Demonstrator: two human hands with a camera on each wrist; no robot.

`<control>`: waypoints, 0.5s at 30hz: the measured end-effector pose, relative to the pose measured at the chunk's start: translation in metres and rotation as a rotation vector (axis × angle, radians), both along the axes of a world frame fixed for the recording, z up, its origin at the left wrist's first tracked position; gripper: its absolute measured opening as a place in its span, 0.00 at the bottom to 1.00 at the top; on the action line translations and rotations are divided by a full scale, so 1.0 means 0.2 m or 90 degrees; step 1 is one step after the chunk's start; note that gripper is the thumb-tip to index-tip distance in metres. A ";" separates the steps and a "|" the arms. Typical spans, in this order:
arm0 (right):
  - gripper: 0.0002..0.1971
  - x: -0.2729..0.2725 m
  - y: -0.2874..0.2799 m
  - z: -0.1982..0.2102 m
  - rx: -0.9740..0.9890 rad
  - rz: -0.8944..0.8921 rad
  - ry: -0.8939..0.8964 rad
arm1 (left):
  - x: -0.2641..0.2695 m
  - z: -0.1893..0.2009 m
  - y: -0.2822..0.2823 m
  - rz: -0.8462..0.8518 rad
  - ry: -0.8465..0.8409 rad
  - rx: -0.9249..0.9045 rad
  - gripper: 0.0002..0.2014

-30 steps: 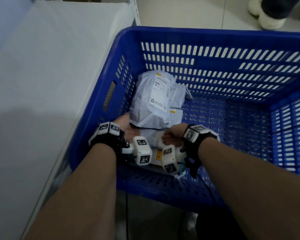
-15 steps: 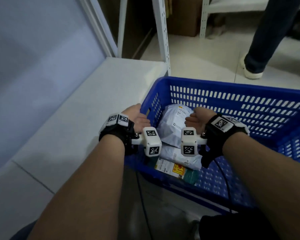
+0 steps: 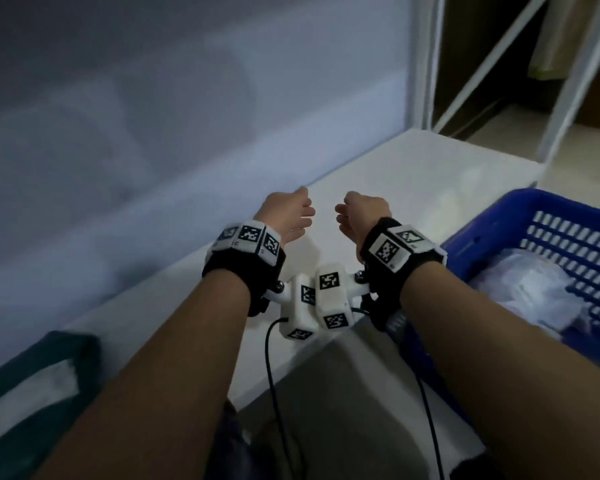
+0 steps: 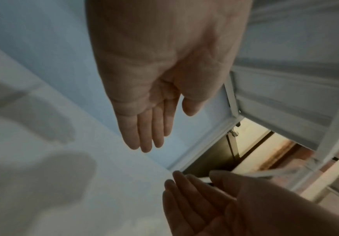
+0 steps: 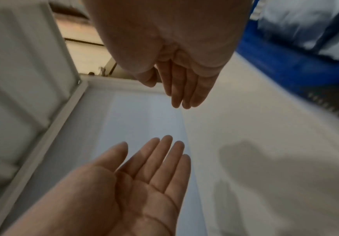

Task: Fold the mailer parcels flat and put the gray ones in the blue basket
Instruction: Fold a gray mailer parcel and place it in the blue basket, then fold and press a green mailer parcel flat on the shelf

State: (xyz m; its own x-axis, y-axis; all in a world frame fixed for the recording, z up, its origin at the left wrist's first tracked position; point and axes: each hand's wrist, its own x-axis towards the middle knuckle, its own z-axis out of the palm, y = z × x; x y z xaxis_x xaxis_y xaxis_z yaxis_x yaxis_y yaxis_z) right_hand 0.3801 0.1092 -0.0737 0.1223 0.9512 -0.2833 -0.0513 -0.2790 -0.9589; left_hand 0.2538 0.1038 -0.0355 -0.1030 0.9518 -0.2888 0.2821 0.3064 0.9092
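Observation:
The blue basket stands at the right edge of the head view, with gray mailer parcels lying inside it. Both hands hover over the white tabletop, left of the basket, palms turned toward each other. My left hand is empty, and its fingers are straight in the left wrist view. My right hand is empty too, with relaxed fingers. The right wrist view shows the basket and a gray parcel behind that hand. No parcel lies on the table in view.
A pale wall runs along the table's far left side. White shelf posts rise at the table's far end. A dark green fabric item sits at the lower left. Black cables hang from the wrist cameras.
Both hands have lifted out of the blue basket, left the parcels inside, and moved left over the white table. The head view has swung left with them.

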 end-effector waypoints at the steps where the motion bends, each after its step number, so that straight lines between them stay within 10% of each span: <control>1: 0.20 -0.12 -0.02 0.01 0.012 0.021 -0.027 | -0.09 0.00 -0.03 0.017 0.043 0.021 0.13; 8: 0.12 -0.84 -0.20 0.04 0.173 0.303 -0.311 | -0.78 -0.07 -0.30 0.034 0.462 0.047 0.16; 15: 0.15 -1.19 -0.29 -0.03 0.232 0.405 -0.419 | -1.28 -0.23 -0.45 0.171 0.430 0.037 0.19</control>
State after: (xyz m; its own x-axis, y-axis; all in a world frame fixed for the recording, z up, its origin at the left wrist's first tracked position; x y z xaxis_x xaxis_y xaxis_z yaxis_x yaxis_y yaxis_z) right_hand 0.1428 0.0520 -0.0799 -0.4148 0.9097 -0.0190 0.5806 0.2485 -0.7753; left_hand -0.0023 0.0144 -0.0809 -0.4736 0.8803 -0.0295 0.7091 0.4009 0.5801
